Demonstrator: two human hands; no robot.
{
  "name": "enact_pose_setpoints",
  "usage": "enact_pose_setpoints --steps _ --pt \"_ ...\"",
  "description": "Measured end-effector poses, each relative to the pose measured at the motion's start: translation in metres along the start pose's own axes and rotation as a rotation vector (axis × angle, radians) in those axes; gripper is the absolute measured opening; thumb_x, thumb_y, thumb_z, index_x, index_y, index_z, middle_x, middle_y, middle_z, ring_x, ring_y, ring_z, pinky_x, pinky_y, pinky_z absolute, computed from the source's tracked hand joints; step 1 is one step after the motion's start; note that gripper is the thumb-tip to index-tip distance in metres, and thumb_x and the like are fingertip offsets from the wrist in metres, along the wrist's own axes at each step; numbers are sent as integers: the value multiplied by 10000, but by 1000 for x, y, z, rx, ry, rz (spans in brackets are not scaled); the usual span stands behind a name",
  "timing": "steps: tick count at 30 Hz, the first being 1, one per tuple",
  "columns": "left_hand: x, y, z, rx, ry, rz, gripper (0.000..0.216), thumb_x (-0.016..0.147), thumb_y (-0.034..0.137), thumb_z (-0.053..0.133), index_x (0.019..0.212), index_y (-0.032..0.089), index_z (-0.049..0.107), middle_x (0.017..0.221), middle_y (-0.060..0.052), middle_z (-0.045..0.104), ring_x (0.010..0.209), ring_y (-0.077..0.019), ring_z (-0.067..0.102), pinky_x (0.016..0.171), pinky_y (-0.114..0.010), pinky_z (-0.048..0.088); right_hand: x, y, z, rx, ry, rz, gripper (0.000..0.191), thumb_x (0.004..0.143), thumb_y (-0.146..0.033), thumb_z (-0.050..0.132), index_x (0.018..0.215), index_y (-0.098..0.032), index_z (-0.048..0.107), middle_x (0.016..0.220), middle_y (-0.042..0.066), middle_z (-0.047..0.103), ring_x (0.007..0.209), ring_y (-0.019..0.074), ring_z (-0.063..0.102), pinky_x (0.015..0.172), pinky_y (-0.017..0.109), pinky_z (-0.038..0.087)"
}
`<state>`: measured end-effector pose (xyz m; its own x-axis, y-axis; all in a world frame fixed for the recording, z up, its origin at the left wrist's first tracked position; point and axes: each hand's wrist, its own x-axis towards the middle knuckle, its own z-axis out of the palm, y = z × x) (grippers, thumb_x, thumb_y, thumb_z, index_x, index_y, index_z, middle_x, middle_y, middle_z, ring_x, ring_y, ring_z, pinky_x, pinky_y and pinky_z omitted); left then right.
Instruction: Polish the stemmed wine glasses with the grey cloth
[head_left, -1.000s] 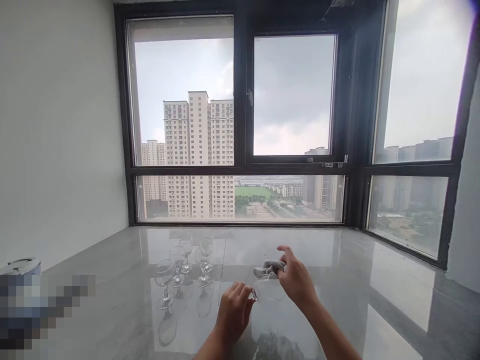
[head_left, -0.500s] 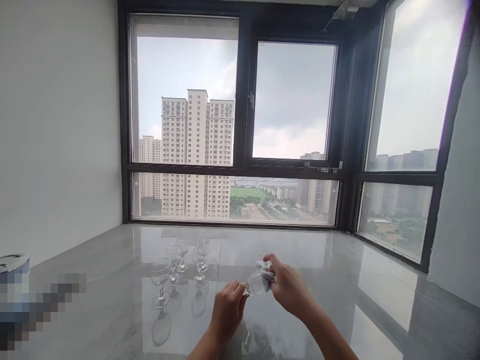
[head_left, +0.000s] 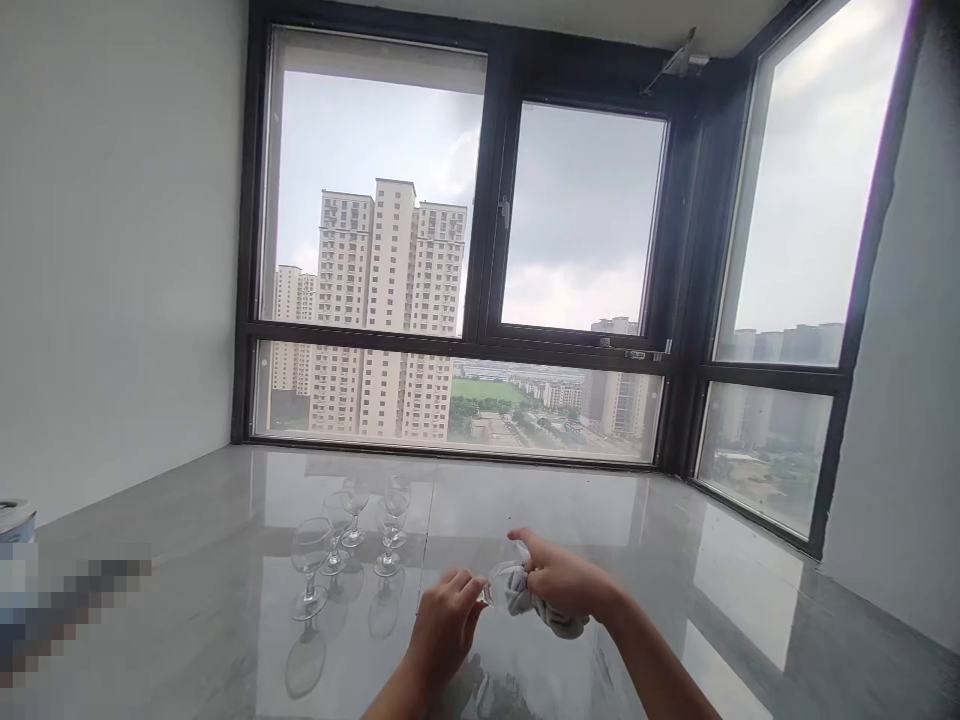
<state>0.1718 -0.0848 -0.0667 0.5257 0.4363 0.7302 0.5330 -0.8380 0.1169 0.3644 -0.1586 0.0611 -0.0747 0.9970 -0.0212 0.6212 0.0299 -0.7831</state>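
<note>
My left hand (head_left: 448, 610) is closed around the stem end of a clear stemmed glass (head_left: 498, 588), which lies tilted sideways with its bowl to the right. On the bowl side, my right hand (head_left: 564, 578) grips a light grey cloth (head_left: 559, 622). Part of the cloth is bunched at the mouth of the glass, and the rest hangs below the hand. The index finger of that hand points out to the left above the bowl. Left of my hands, several similar stemmed glasses (head_left: 311, 550) stand upright on the glossy grey surface (head_left: 360, 670).
A round container (head_left: 16, 522) shows at the left edge, next to a pixelated patch. Dark-framed windows (head_left: 375, 335) run along the back and right of the surface. Pale walls (head_left: 120, 250) bound it on both sides. Reflections cover the grey top.
The view has tilted and shifted slightly. My right hand has turned at the glass, and more of the cloth now hangs below it. My left hand keeps its hold on the stem end.
</note>
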Motion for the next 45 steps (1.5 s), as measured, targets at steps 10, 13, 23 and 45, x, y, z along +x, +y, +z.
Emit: enact_pose_setpoints --steps 10,13,23,45 --pt "0 1 1 14 40 -3 135 945 218 540 1049 241 623 831 -18 674 761 -186 641 604 -264 447 9 19 24 -252 590 -212 785 672 -117 564 1417 -267 364 1052 20 638 877 175 627 821 305 458" --pt "0 0 2 18 77 -37 135 938 221 554 1051 245 624 828 -15 675 754 -186 643 595 -257 439 9 19 27 -248 589 -243 604 725 -153 551 1313 -259 456 900 -13 636 829 176 628 796 304 458" --pt "2 3 -4 -3 100 -116 133 913 183 576 1016 245 635 820 -9 674 772 -189 626 590 -256 403 -10 7 20 -101 203 -309 795 583 -44 444 1348 -261 415 1020 24 688 850 157 614 805 300 454" --pt "5 -17 6 -526 230 -569 281 915 337 518 686 185 580 763 -17 614 740 -166 566 699 -267 418 12 48 51 620 881 9 587 672 -317 648 1222 -213 471 988 67 691 762 219 681 598 297 517"
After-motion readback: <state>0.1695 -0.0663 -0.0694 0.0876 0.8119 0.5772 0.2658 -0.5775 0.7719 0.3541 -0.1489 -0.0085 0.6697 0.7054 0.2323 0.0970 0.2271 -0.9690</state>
